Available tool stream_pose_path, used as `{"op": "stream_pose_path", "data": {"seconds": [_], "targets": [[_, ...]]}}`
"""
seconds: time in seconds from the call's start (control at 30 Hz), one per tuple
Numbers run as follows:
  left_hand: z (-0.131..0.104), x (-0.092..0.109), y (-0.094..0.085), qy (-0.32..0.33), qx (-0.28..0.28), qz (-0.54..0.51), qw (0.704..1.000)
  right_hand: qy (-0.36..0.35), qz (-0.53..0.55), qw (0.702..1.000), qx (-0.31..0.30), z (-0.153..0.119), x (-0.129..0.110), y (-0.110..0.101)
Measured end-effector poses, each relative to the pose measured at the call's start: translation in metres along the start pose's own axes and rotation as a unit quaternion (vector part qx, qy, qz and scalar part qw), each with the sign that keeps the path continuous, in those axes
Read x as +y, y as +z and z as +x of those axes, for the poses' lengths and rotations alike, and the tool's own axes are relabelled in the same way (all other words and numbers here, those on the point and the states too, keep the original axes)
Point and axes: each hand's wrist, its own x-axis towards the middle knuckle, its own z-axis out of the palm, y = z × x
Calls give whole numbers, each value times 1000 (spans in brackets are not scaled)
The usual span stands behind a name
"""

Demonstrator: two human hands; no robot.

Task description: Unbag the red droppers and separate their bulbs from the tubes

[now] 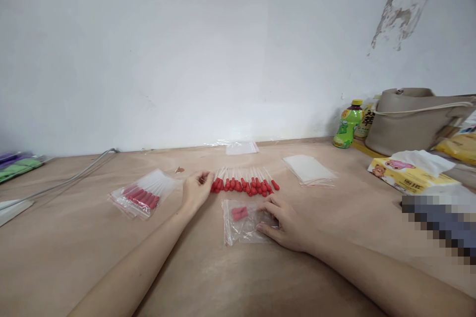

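A row of thin white sticks with red bulb-shaped ends point(243, 184) lies across the middle of the table, red ends toward me. At its left end is my left hand point(197, 190), fingers bent in and fingertips closed against the outermost red ends; whatever is pinched there is hidden. Just in front of the row a clear zip bag point(247, 233) lies flat with a few red ends point(239, 213) showing inside. Over the bag's right side rests my right hand point(284, 223), thumb and fingers apart, fingertips touching the plastic.
Filled zip bags point(143, 193) with red-ended sticks are piled at left. A stack of flat bags point(308, 169) lies right, another bag point(241, 147) by the wall. Farther right stand a green bottle point(346, 126), a tissue box point(412, 176) and a handbag point(405, 124). A grey cable point(70, 178) runs left.
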Motion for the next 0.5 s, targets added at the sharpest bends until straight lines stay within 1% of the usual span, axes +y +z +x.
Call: {"op": "stream_pose_path", "data": {"seconds": [0.07,0.17,0.23,0.3,0.4,0.5], "targets": [[1,-5,-4,14,-1,2,1000,2,1,1000,0,0,0,0],[-2,-7,-9,61,-32,-2,998,1,0,1000,-1,0,0,0],[-5,-6,-9,83,-48,-6,995,-3,-2,1000,-2,0,1,0],[-7,-5,-7,89,-52,-9,995,-4,-3,1000,-2,0,1,0],[-9,-5,-4,77,-39,-14,996,-1,0,1000,-5,0,1,0],[-7,-8,-1,46,6,-21,999,-2,0,1000,-3,0,2,0]]}}
